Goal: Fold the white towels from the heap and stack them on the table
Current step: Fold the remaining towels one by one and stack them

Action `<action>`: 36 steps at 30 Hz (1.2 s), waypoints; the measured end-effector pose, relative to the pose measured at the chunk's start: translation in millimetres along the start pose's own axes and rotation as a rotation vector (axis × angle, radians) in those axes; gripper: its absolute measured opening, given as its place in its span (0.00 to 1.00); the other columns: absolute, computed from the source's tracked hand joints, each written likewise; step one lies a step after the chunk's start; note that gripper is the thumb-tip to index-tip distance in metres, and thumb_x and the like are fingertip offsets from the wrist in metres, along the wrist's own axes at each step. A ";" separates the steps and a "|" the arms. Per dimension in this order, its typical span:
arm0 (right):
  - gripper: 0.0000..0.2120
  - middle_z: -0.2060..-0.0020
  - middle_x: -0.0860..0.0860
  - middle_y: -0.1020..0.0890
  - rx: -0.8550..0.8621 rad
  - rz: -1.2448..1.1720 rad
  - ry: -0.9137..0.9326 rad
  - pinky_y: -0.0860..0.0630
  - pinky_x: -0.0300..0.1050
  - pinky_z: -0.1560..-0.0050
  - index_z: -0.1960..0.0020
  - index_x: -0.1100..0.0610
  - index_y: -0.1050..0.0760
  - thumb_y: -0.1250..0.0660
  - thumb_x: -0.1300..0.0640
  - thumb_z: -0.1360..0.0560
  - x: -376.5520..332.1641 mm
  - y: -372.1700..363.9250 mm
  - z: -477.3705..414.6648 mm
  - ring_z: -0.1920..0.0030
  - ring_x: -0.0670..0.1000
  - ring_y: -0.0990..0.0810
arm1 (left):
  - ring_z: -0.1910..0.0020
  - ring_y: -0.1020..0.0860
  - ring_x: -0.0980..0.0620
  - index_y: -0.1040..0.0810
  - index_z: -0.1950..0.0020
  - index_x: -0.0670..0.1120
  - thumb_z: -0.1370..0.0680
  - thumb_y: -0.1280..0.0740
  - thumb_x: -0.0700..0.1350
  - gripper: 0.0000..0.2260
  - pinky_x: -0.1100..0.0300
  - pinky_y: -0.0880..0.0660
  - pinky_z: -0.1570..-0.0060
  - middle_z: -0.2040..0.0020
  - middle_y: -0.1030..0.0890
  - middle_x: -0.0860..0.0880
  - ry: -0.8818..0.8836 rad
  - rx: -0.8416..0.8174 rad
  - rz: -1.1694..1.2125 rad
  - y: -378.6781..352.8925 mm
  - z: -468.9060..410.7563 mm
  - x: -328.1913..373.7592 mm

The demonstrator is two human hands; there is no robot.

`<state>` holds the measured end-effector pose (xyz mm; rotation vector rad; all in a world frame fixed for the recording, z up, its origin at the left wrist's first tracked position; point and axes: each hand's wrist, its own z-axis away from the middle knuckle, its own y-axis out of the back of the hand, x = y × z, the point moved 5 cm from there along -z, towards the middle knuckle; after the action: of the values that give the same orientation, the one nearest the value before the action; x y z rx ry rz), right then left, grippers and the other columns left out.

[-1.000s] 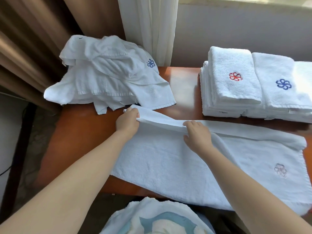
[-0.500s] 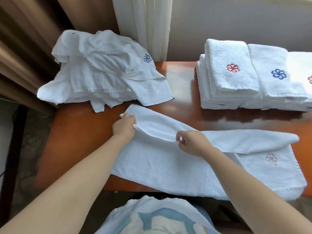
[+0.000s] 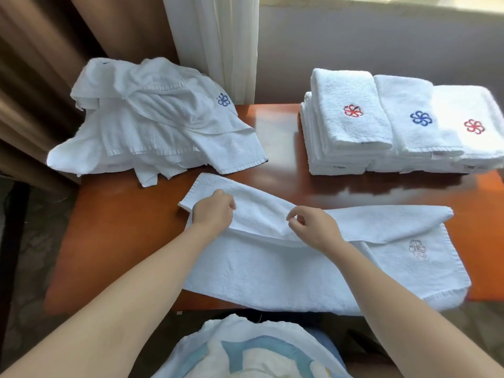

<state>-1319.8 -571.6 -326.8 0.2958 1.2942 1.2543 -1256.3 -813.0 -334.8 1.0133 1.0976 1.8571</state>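
Desk (image 3: 131,241): a glossy red-brown top carries all the work, with the heap at 10 o'clock, the stack at 2 o'clock and one towel spread across the middle.
Towel (image 3: 272,271): lies lengthwise from centre to 4 o'clock. Its far long edge is turned over toward the person as a flap, and its near edge hangs past the desk's 6 o'clock rim. This looks like the first lengthwise fold, and the flap lies slanted, not squared up.
Heap (image 3: 152,124): a crumpled mound of several unfolded towels overhangs the desk's 9 o'clock side, so plenty appears left to do.
Stack (image 3: 351,118): three neat piles sit side by side, touching, each several towels deep. A good share of the job seems done.
Left hand (image 3: 212,214): fingers curl down onto the flap's 9 o'clock end, gripping it.
Right hand (image 3: 313,227): sits well apart from the left, over the flap's middle, with thumb and forefinger drawn close. Whether cloth is caught between them cannot be told.
Remaining: likely the second lengthwise fold, the crosswise folds, a place on the stack, then the heap.
Curtains (image 3: 215,36): brown drapes and a white sheer hang at 11 to 12 o'clock, behind the heap.
Wall (image 3: 381,50): grey, below a bright window at 1 o'clock.
Obstacles: the heap's loose corner lies just beside the towel's 10 o'clock end. The stack stands apart.
Flower (image 3: 417,248): a pale emblem on the towel at 4 o'clock, uncovered by the flap.
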 end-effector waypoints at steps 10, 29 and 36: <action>0.10 0.61 0.44 0.22 0.236 -0.063 -0.302 0.35 0.41 0.66 0.49 0.46 0.21 0.39 0.57 0.24 101.8 68.8 50.9 0.57 0.49 0.25 | 0.46 0.22 0.46 0.20 0.45 0.53 0.21 0.41 0.43 0.12 0.55 0.27 0.51 0.43 0.23 0.52 -0.317 -0.053 0.072 -15.9 0.5 160.9; 0.19 0.37 0.50 0.27 0.262 -0.269 -0.545 0.29 0.46 0.54 0.32 0.50 0.30 0.38 0.59 0.23 308.0 161.6 61.6 0.48 0.50 0.25 | 0.37 0.24 0.44 0.36 0.24 0.53 0.20 0.38 0.45 0.24 0.52 0.27 0.45 0.27 0.31 0.50 -0.386 -0.243 -0.059 -104.4 -20.9 386.9; 0.24 0.42 0.53 0.23 0.126 -0.317 -0.493 0.28 0.47 0.54 0.26 0.48 0.36 0.40 0.58 0.21 329.9 158.7 43.8 0.47 0.53 0.23 | 0.44 0.22 0.41 0.33 0.27 0.53 0.22 0.39 0.41 0.23 0.51 0.25 0.51 0.35 0.28 0.48 -0.315 -0.235 -0.067 -125.8 -34.0 414.9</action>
<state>-1438.9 -225.5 -370.6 0.4399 0.9470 0.7682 -1433.4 -416.3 -354.6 1.0713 0.7010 1.6580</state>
